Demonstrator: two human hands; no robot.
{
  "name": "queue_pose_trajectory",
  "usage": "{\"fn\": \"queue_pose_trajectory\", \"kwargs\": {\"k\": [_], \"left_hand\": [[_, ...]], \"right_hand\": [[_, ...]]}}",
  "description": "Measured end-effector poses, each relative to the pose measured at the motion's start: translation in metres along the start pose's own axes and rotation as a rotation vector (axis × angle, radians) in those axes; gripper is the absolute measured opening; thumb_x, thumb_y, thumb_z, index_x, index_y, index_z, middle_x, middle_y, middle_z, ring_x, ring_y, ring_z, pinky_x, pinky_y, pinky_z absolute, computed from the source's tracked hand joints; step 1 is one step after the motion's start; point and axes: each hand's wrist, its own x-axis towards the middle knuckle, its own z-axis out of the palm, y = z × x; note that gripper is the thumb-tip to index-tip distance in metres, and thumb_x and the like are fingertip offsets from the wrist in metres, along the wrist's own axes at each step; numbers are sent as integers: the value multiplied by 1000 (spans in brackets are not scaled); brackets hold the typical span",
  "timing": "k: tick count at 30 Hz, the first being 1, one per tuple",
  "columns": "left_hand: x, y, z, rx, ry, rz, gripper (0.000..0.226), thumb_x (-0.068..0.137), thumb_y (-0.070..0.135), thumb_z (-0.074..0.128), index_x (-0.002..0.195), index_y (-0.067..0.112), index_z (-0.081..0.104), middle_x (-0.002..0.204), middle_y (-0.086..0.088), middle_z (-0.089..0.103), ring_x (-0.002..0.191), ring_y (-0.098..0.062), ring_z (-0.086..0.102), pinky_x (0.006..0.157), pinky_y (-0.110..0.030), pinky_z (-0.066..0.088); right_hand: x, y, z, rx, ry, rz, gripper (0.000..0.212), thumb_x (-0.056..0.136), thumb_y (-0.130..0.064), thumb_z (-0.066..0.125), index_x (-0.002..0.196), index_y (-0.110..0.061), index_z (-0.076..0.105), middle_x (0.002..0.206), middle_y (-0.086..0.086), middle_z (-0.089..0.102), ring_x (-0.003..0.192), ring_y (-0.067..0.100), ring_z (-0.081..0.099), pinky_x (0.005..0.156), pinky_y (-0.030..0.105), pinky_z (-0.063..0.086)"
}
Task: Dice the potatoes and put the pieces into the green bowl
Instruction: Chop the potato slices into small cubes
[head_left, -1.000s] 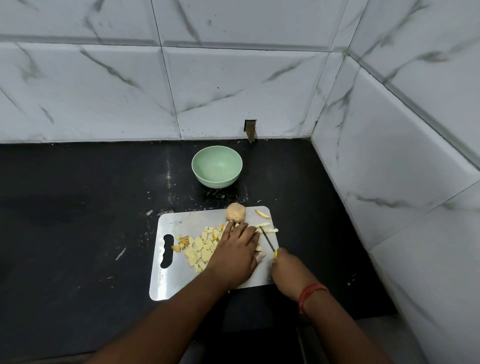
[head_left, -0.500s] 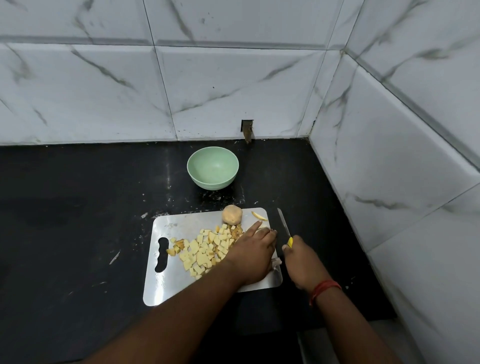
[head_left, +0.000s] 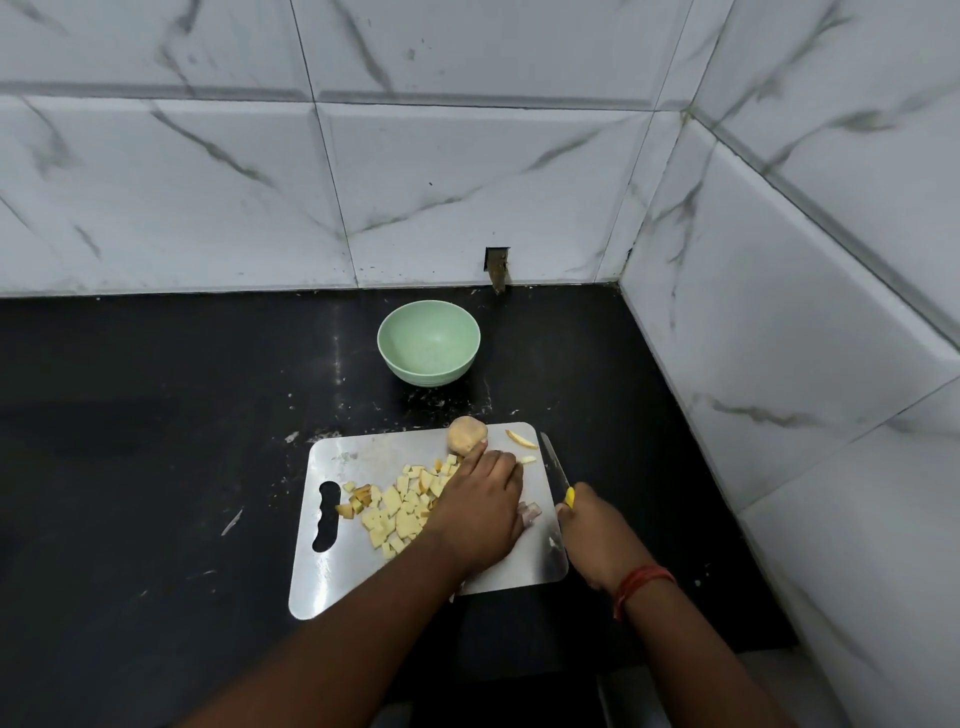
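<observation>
While right hand (head_left: 592, 530) holds knife (head_left: 555, 462), left hand (head_left: 480, 512) lies flat.

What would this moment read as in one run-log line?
stage: dicing | left hand: flat on diced potato pieces on cutting board | right hand: grips knife | whole potato: uncut | green bowl: empty

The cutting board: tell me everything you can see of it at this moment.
The cutting board looks like brushed metal, rectangular with rounded corners and a wavy handle slot at its left end. It lies flat on the black counter, in front of the green bowl. On it are diced potato pieces, a whole potato at the far edge and a few slivers. The left hand rests over its middle.
</observation>
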Motion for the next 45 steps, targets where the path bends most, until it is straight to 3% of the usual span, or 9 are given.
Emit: {"fn": "queue_pose_trajectory", "kwargs": {"k": [4,9,13,19,26,30,34,38,45], "left_hand": [[0,-1,1,4,3,-4,64,102,53,32,134,5,61,124,-6,56,122,-24,50,126,-43,16],[0,-1,4,19,21,-3,65,99,53,30,127,7,68,117,-2,60,112,-23,54,123,-41,22],[0,-1,-1,-35,-13,-22,65,104,50,33,143,2,53,129,-6,55,124,-26,48,125,-39,12],[-4,-3,-1,-46,-9,-31,61,102,49,43,137,2,59,124,-5,56,122,-26,49,123,-39,20],[-2,-3,-1,-77,-20,-35,58,102,48,42,131,3,64,120,-4,56,117,-27,49,118,-41,34],[-2,-2,-1,-65,-56,-39,60,104,47,37,136,1,59,124,-7,54,118,-29,47,116,-43,34],[-2,-3,0,-38,-33,-8,57,103,46,40,128,2,66,118,-5,57,111,-27,49,111,-42,40],[-1,-4,2,-43,-54,-10,56,103,45,40,129,2,65,120,-5,56,113,-27,48,114,-42,37],[-2,-6,3,-39,-35,-4,60,102,46,35,131,2,64,121,-4,56,111,-26,47,112,-41,38]], "right_hand": [[-1,1,4,-88,-41,10,13,102,-24,40,102,-12,44,96,7,55,86,20,55,73,29,39],[1,0,8,-159,-49,10,19,102,-24,40,110,-9,47,113,14,61,102,27,61,77,29,41],[4,-4,11,-202,-62,28,22,101,-22,40,117,-8,47,119,15,60,108,29,60,82,30,42],[9,-6,18,-239,-76,64,24,99,-18,40,120,-9,47,119,14,60,106,27,61,77,28,40],[15,-11,26,-304,-82,114,32,97,-11,41,128,-5,45,125,16,58,112,29,60,84,30,44],[18,-12,29,-353,-85,148,33,98,-12,42,131,-6,43,123,14,59,108,24,62,78,28,44],[11,0,31,-341,-88,117,32,99,-14,41,130,-6,42,115,12,62,95,21,63,72,27,44],[3,10,29,-288,-98,75,32,100,-15,38,130,-5,42,118,14,61,103,25,63,76,28,43],[-2,-1,21,-233,-42,15,22,98,-13,37,118,-8,44,113,14,61,97,25,62,70,27,40]]}}
